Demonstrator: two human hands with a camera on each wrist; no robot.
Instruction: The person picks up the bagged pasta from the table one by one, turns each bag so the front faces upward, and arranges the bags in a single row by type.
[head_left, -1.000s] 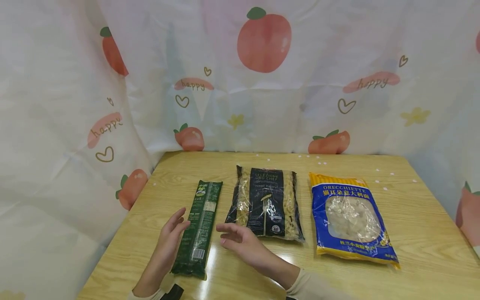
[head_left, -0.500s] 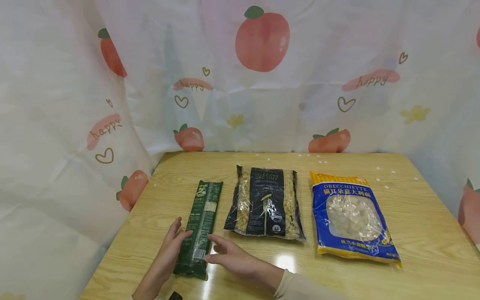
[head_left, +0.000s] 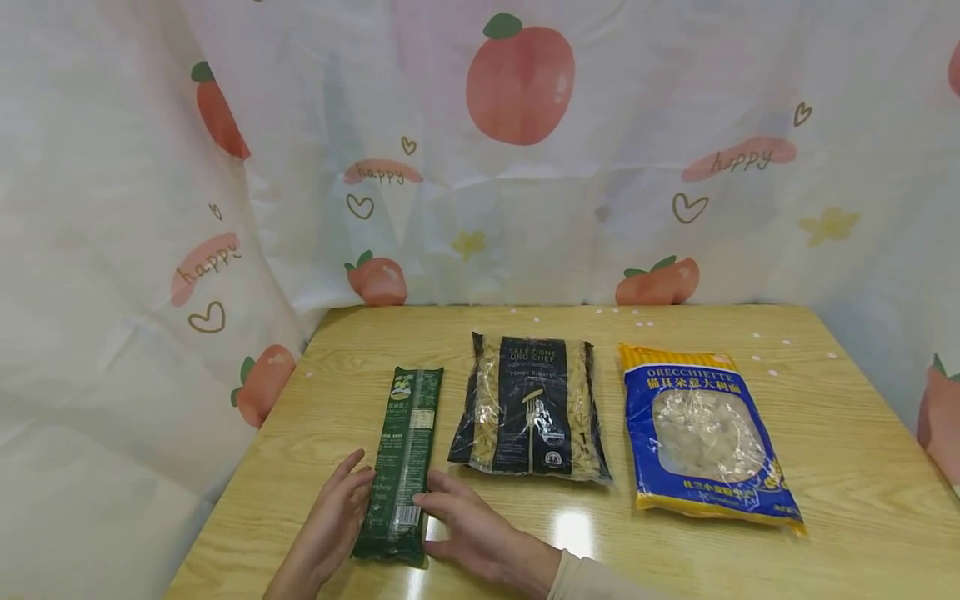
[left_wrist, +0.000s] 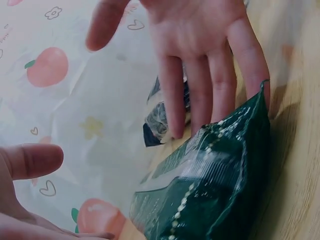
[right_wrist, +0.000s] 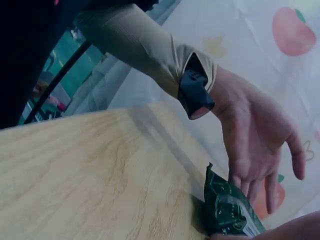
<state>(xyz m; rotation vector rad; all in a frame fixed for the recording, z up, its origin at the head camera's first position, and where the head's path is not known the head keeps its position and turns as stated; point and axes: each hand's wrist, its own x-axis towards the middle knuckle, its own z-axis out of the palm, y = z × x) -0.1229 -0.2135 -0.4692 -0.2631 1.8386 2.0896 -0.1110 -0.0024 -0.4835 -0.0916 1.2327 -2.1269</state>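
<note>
A long, flat green spaghetti packet (head_left: 401, 467) lies on the wooden table between my two hands. My left hand (head_left: 330, 521) is along its left side with the fingers extended; in the right wrist view this left hand (right_wrist: 257, 135) has its fingertips down by the packet's far side. On the right side is my right hand (head_left: 476, 525), fingers stretched and at the packet's edge. From the left wrist view, the right hand (left_wrist: 200, 55) shows straight fingers reaching down behind the green packet (left_wrist: 205, 180). Whether the fingertips press on it is hard to tell.
To the right of the green packet lies a black and clear bag of penne (head_left: 532, 408). Further right is a blue and yellow orecchiette bag (head_left: 705, 437). A fruit-printed curtain (head_left: 525, 225) hangs behind and beside the wooden table (head_left: 277, 483).
Both hands have come down to the sides of the green packet, the right hand moving nearer to it from the right. The packet has shifted very slightly; the other bags stay put.
</note>
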